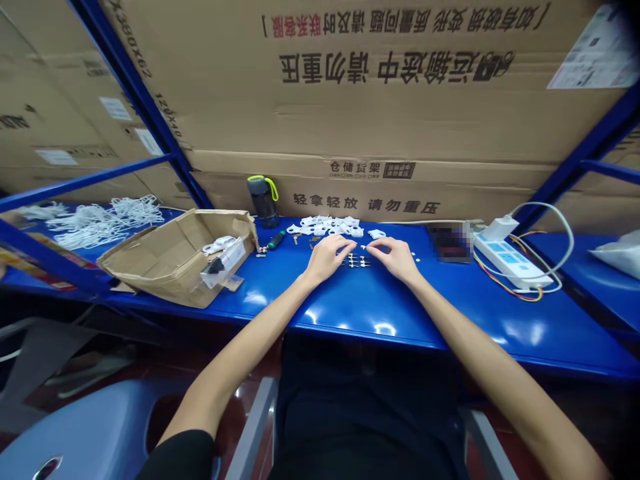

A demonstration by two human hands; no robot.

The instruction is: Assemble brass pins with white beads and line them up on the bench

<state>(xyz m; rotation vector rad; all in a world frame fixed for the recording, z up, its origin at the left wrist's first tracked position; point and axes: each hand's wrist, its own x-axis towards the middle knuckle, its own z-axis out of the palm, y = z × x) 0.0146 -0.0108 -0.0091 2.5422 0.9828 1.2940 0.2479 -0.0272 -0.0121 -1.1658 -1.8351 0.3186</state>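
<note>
My left hand [326, 257] is over the blue tabletop, thumb and forefinger pinched together; anything between them is too small to make out. Facing it, my right hand [396, 259] pinches a tiny white part [363, 247] at its fingertips. Just below the fingertips, several small metal pins with white collars [358, 261] lie in a row between the hands. Behind them spreads a pile of white plastic pieces [327, 225], with one more white piece [377, 234] lying apart to the right. Small brass-coloured bits [314, 239] are scattered beyond my left hand.
An open cardboard box [150, 267] stands left, holding white pieces. A green-handled screwdriver [277, 240] and a dark bottle [263, 203] are near the back. Right are a dark, partly blurred item [450, 241] and a power strip [515, 260] with cables. Large cartons [350, 127] rise behind.
</note>
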